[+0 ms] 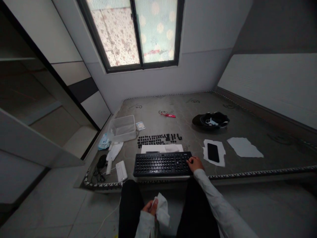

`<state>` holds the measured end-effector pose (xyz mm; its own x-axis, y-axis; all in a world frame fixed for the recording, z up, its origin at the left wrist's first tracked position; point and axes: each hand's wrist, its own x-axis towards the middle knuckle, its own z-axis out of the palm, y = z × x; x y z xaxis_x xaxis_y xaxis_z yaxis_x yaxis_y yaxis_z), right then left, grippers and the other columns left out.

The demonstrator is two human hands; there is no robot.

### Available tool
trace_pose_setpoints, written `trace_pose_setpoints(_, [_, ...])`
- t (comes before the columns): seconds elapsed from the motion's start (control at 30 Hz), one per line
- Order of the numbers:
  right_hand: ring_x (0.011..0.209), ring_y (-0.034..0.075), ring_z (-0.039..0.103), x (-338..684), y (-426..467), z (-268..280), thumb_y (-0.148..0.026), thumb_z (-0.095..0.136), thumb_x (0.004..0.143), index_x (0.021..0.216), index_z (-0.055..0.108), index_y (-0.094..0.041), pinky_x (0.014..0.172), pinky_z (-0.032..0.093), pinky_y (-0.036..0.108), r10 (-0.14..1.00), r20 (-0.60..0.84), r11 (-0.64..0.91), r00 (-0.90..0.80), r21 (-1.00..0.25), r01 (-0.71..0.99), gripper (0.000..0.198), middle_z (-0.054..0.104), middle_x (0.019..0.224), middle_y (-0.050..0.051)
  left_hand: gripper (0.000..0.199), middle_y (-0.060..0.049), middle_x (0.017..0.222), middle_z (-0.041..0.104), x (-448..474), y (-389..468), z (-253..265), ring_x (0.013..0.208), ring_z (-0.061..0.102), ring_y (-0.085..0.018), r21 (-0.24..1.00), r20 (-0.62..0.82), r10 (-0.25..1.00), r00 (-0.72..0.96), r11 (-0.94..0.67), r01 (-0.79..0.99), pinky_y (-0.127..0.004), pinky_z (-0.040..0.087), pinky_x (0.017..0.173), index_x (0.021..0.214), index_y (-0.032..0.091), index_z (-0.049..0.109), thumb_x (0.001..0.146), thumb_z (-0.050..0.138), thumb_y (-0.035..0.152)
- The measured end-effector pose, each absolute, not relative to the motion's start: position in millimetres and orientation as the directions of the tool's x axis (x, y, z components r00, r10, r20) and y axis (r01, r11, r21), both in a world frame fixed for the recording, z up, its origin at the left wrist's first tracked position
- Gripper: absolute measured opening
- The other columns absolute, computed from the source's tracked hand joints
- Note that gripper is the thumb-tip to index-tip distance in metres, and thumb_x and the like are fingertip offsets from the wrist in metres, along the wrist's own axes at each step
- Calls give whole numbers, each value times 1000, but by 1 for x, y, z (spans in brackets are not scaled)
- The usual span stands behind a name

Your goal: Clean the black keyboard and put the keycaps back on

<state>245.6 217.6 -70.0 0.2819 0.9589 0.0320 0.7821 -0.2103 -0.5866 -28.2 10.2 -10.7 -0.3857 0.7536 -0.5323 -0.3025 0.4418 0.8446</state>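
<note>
A black keyboard (162, 164) lies on white paper (146, 149) at the mattress's front edge, many keycaps off its key field. My right hand (195, 163) rests at the keyboard's right end, fingertips pinched together over the number pad; anything between them is too small to make out. Low between my knees, my left hand (151, 207) is closed on a crumpled white tissue (162, 210) that hangs to the right. Behind the keyboard, loose black keycaps (155, 139) are laid out in rows.
Left on the mattress (178, 102) are a clear plastic box (123, 129), a blue-white packet (104, 141), a black mouse (101, 161) and a white power strip (121, 171). Rightward lie a phone (213, 152) on paper, another paper sheet (245, 147) and a black cap (211, 121). A red-tagged item (169, 115) lies farther back.
</note>
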Motion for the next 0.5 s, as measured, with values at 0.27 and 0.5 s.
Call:
trace_pose_setpoints(0.27, [102,21,58,247,221,-68,-25,66,69,57,54,-23,88,43,33,961,41,-195,272,-597,779,17,63,97,5,62,5,34,48,-24,12,-6,34,35,-6,846,-518,710,-476,342,-409,-21,30,38,48,16,65,27,79,73])
trace_pose_setpoints(0.5, [109,22,57,251,214,-69,-16,66,65,58,53,-22,93,42,31,976,50,-140,212,-602,786,16,63,100,6,61,5,33,49,-20,13,-6,34,37,-6,830,-531,713,-457,331,-448,-20,31,38,45,17,62,25,80,71])
